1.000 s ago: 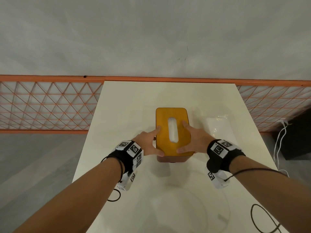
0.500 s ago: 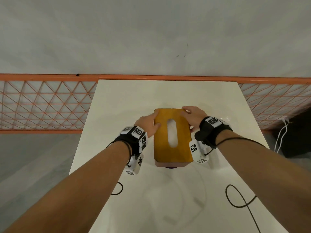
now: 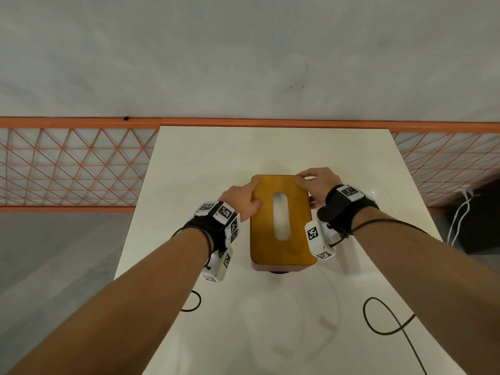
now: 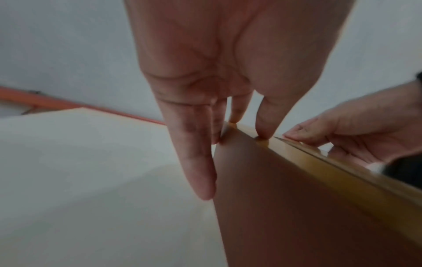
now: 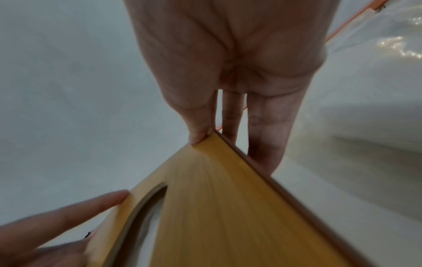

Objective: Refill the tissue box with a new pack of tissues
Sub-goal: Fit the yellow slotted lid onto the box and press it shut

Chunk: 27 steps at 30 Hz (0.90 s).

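The tissue box [image 3: 295, 234] has a yellow wooden lid with an oval slot and a brown body [image 4: 297, 207], and it stands lengthwise on the white table [image 3: 216, 158]. My left hand [image 3: 255, 191] grips the lid's far-left corner, thumb on top and fingers down the side [image 4: 196, 162]. At the far-right corner my right hand [image 3: 311, 185] pinches the lid [image 5: 217, 207], thumb on top. The new pack of tissues [image 5: 376, 90], in clear plastic, lies right of the box, mostly hidden behind my right wrist in the head view.
An orange mesh fence [image 3: 75, 169] runs behind the table in front of a grey wall. A black cable [image 3: 389, 318] loops over the table's near right. White cords [image 3: 460, 212] hang off to the right. Something small and dark [image 3: 278, 272] shows under the box's near end.
Both hands slid from the box's near end to the lid's far corners. The box has stayed in about the same place. The right wrist now covers the tissue pack.
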Each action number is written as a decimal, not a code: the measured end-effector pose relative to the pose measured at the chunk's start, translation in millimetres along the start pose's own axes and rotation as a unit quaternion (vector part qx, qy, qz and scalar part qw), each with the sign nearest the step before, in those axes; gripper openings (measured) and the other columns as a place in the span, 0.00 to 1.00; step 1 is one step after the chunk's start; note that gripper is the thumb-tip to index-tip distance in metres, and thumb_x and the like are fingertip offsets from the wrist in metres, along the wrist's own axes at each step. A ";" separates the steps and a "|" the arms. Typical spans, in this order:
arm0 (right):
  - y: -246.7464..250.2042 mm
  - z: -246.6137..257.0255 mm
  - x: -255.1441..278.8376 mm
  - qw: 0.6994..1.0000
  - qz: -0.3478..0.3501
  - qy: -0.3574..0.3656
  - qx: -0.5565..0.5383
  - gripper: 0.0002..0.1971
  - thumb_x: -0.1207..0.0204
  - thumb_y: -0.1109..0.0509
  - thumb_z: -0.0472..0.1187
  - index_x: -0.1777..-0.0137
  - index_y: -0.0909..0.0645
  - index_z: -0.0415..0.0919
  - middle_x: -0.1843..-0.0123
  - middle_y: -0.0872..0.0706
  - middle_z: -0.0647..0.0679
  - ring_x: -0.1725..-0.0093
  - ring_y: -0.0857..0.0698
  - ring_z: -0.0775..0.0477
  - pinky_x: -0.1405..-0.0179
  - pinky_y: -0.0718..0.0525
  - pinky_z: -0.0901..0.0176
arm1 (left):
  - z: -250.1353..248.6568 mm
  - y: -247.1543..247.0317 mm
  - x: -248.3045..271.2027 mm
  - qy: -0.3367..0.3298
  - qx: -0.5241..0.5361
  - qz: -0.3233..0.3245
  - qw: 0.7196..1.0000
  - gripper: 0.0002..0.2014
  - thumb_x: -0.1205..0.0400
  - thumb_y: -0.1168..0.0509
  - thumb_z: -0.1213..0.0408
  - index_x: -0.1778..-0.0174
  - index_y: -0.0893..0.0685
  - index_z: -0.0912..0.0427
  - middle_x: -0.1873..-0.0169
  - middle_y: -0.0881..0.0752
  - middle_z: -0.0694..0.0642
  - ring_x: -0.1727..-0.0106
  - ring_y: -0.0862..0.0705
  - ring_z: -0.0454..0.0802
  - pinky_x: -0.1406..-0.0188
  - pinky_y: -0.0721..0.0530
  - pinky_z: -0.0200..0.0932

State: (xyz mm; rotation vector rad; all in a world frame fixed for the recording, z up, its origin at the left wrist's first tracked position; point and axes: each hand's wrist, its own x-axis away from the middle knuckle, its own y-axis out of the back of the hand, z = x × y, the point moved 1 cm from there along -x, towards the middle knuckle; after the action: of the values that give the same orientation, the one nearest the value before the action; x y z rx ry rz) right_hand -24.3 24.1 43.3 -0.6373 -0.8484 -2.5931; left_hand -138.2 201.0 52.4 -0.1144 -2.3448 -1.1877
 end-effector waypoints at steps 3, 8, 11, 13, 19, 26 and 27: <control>-1.5 -6.4 22.1 0.999 0.023 -0.019 -0.025 0.26 0.23 0.31 0.54 0.25 0.29 0.52 0.33 0.19 0.43 0.42 0.15 0.35 0.52 0.11 0.40 | 12.3 -10.1 12.2 0.025 0.158 -0.009 0.987 0.40 0.18 0.39 0.46 0.18 0.60 0.33 0.31 0.22 0.59 0.48 0.13 0.63 0.62 0.08 0.55; -7.3 -31.9 57.3 0.992 0.122 -0.035 -0.022 0.29 0.20 0.32 0.52 0.22 0.34 0.48 0.31 0.21 0.45 0.38 0.20 0.37 0.44 0.17 0.35 | 24.0 -36.2 33.6 0.073 0.282 0.049 0.955 0.47 0.22 0.32 0.45 0.18 0.60 0.34 0.18 0.34 0.55 0.31 0.20 0.65 0.53 0.09 0.61; -9.7 -43.2 59.6 0.991 0.127 -0.034 -0.036 0.31 0.20 0.32 0.50 0.19 0.38 0.49 0.26 0.23 0.43 0.32 0.21 0.34 0.46 0.17 0.32 | 23.0 -46.2 38.0 0.062 0.302 0.056 0.950 0.42 0.20 0.32 0.51 0.18 0.53 0.33 0.21 0.29 0.57 0.27 0.24 0.66 0.49 0.11 0.66; -9.6 -45.9 59.7 0.991 0.121 -0.027 -0.041 0.32 0.20 0.31 0.49 0.18 0.39 0.49 0.25 0.23 0.43 0.31 0.21 0.33 0.47 0.16 0.33 | 22.4 -47.2 38.1 0.057 0.310 0.051 0.948 0.40 0.20 0.32 0.52 0.18 0.50 0.33 0.23 0.27 0.57 0.28 0.23 0.66 0.49 0.11 0.67; -13.8 -44.9 63.3 0.995 0.095 -0.012 -0.022 0.30 0.20 0.31 0.50 0.20 0.36 0.48 0.28 0.21 0.41 0.35 0.19 0.33 0.52 0.17 0.39 | 17.4 -46.1 41.0 0.055 0.300 0.034 0.952 0.36 0.19 0.32 0.54 0.20 0.45 0.33 0.26 0.24 0.58 0.32 0.21 0.67 0.53 0.11 0.68; -13.5 -49.5 76.2 0.996 0.085 -0.032 -0.026 0.35 0.21 0.31 0.53 0.18 0.42 0.52 0.24 0.24 0.45 0.33 0.22 0.36 0.50 0.15 0.34 | 22.7 -51.3 58.3 0.068 0.283 0.011 0.957 0.44 0.22 0.33 0.44 0.18 0.58 0.31 0.19 0.32 0.57 0.27 0.24 0.65 0.56 0.08 0.62; -13.6 -53.4 79.6 0.995 0.090 -0.037 -0.024 0.35 0.21 0.31 0.52 0.17 0.42 0.51 0.23 0.26 0.45 0.30 0.23 0.34 0.47 0.15 0.32 | 23.4 -54.4 61.9 0.066 0.284 0.017 0.956 0.44 0.21 0.33 0.45 0.18 0.57 0.32 0.19 0.33 0.57 0.26 0.25 0.65 0.53 0.09 0.62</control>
State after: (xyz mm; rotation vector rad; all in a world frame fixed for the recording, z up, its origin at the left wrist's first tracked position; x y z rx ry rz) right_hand -113.8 -12.5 38.9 -0.7892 -0.7155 -2.4476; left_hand -217.2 176.5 30.4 0.1209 -2.4499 -0.4502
